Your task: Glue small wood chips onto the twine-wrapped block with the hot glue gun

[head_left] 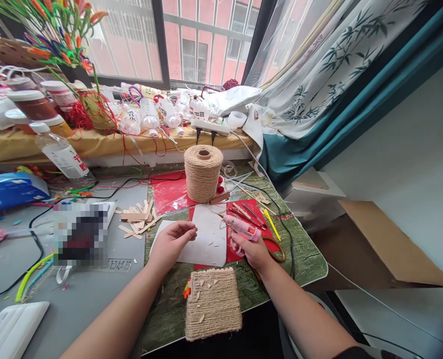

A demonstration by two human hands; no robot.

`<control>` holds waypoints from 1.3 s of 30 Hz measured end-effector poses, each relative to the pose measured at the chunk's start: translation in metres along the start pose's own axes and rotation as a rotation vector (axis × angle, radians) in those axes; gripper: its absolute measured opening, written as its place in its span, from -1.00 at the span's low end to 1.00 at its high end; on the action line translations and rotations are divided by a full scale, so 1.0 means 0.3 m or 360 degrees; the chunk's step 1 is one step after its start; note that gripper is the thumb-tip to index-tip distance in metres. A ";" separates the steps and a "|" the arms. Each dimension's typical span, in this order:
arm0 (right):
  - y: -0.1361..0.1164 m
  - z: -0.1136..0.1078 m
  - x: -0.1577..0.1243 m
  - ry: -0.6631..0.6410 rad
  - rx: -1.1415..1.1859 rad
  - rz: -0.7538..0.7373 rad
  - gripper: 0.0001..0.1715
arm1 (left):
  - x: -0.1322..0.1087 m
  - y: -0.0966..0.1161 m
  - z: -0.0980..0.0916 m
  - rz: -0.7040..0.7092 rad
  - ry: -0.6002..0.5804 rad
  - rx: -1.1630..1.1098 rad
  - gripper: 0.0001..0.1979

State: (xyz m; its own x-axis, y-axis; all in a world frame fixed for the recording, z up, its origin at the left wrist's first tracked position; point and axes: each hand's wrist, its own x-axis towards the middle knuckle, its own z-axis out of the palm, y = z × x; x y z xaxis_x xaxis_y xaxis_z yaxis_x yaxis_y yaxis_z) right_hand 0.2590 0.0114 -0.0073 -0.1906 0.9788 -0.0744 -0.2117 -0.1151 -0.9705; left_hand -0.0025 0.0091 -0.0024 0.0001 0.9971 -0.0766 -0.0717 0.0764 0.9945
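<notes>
My left hand hovers over a white sheet of paper, fingers pinched together on something too small to make out. My right hand grips a pink glue gun, its nozzle pointing left toward my left fingertips. A twine-wrapped rectangular piece lies on the green mat just in front of me, between my forearms. A large spool of jute twine stands upright behind the paper.
Wooden sticks lie left of the paper. Scissors with orange handles, pens and skewers sit right of the glue gun. Bottles, jars and a power strip crowd the window ledge. Cardboard lies on the floor at the right.
</notes>
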 end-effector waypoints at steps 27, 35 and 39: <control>0.007 0.023 0.009 -0.0547 -0.0339 -0.0262 -0.53 | 0.000 -0.005 0.017 -0.0076 0.0072 0.0107 -0.68; 0.005 0.028 0.007 -0.0564 -0.0409 -0.0268 -0.54 | -0.012 0.008 0.032 -0.0045 0.0055 0.0175 -0.68; 0.005 0.027 0.008 -0.0608 -0.0471 -0.0308 -0.54 | -0.016 0.000 0.032 -0.0005 0.0022 0.0187 -0.69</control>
State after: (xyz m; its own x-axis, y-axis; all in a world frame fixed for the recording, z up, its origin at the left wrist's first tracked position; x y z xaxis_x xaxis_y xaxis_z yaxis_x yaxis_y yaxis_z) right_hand 0.2505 0.0123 -0.0071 -0.5226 0.8396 0.1483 -0.0084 0.1688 -0.9856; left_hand 0.0072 0.0042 -0.0012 -0.0135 0.9967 -0.0797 0.0455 0.0802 0.9957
